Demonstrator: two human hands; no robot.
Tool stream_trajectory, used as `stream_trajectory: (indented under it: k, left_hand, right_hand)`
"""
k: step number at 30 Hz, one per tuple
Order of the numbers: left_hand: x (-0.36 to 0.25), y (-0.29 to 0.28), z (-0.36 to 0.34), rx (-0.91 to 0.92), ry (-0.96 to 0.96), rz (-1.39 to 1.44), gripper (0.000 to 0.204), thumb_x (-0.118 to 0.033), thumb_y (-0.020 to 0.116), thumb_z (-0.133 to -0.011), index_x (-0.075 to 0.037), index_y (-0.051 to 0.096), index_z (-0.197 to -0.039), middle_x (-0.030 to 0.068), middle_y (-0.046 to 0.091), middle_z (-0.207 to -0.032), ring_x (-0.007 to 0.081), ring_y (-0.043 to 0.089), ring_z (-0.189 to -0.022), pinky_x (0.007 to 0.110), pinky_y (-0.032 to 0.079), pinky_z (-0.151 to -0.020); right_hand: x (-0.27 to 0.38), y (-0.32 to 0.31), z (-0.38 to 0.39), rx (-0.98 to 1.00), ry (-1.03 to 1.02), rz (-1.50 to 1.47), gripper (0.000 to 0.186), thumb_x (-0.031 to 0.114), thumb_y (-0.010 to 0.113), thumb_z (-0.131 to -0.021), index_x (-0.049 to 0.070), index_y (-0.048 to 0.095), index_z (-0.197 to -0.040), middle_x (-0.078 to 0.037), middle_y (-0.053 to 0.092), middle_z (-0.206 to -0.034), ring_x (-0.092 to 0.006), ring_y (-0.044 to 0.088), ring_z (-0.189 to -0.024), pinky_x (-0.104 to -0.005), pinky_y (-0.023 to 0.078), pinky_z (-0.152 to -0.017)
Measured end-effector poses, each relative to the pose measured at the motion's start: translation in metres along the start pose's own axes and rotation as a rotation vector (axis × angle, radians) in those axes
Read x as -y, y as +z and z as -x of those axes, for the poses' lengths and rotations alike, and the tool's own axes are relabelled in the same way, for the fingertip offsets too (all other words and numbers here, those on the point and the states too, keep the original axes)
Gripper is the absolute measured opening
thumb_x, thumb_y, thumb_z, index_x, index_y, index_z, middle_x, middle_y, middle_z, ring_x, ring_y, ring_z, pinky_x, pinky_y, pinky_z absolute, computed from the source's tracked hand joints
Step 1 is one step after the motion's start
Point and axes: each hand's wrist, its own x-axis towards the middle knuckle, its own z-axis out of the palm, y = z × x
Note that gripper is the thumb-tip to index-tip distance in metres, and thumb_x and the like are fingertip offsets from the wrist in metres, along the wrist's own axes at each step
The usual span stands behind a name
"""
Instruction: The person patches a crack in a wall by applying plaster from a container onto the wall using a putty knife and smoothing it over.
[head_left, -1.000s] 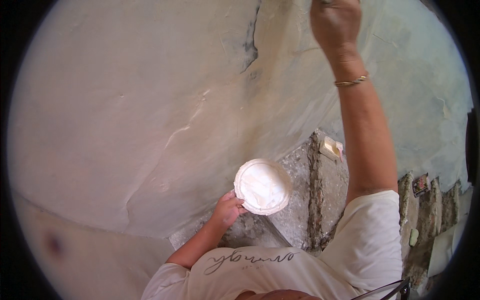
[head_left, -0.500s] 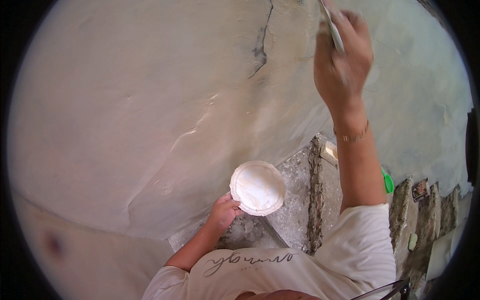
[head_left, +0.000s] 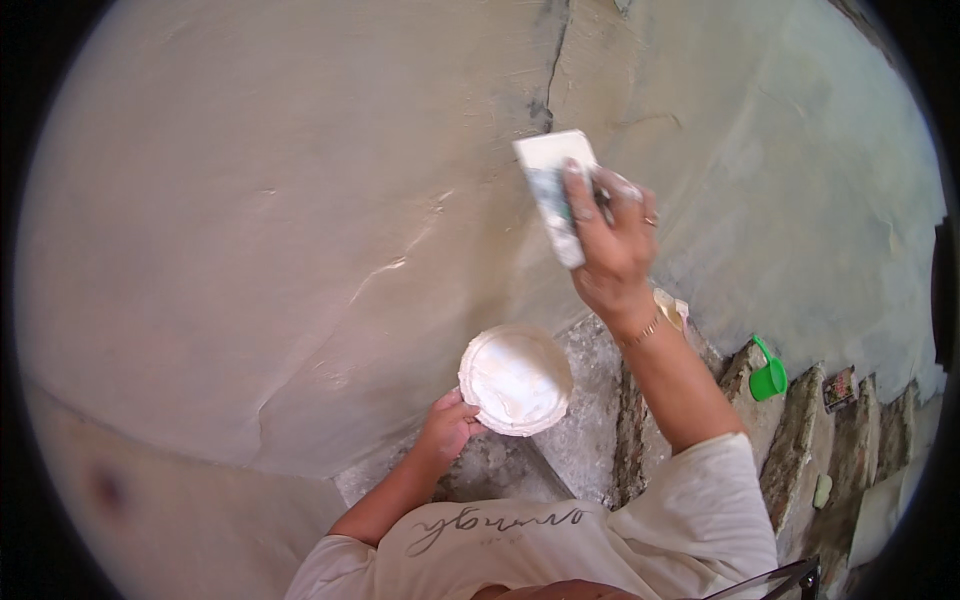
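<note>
Head view: the right hand [head_left: 618,250] has its fingers, smeared white, closed around a flat scraper [head_left: 546,185], held at a tilt before the wall [head_left: 300,170], just below a dark crack [head_left: 553,85]; whether the scraper touches the wall, I cannot tell. Lower down, the fingers of the left hand [head_left: 447,425] pinch a round white dish [head_left: 516,380] at its lower left edge. Rough steps [head_left: 797,435] and a green dipper [head_left: 768,381] lie to the right.

Our bare left hand [head_left: 448,427] curls in a grip low before us; our bare, white-smeared right hand [head_left: 617,240] grips higher, bare right forearm [head_left: 682,385] extended.
</note>
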Motion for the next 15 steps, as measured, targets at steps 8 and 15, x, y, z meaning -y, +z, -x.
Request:
stream_trajectory:
  k: [8,15]
  left_hand:
    - [-0.005,0.001,-0.003,0.058,-0.036,-0.010,0.048,0.000,0.050,-0.082,0.005,0.040,-0.129,0.0160,0.054,-0.121,0.0275,0.057,-0.107,0.043,0.049,-0.091]
    - [0.010,-0.015,-0.012,0.059,-0.079,0.013,0.047,0.001,0.049,-0.081,0.005,0.042,-0.128,0.0160,0.055,-0.121,0.0283,0.057,-0.108,0.045,0.047,-0.093]
  right_hand:
    - [-0.007,0.004,-0.037,-0.155,0.283,-0.046,0.051,-0.010,0.058,-0.070,0.004,0.061,-0.118,-0.014,0.060,-0.097,-0.0247,0.052,-0.081,-0.0320,0.045,-0.073]
    - [0.060,0.078,-0.005,0.035,0.188,0.099,0.054,-0.001,0.053,-0.071,-0.012,0.048,-0.124,-0.026,0.052,-0.106,-0.0370,0.052,-0.088,-0.0362,0.048,-0.080]
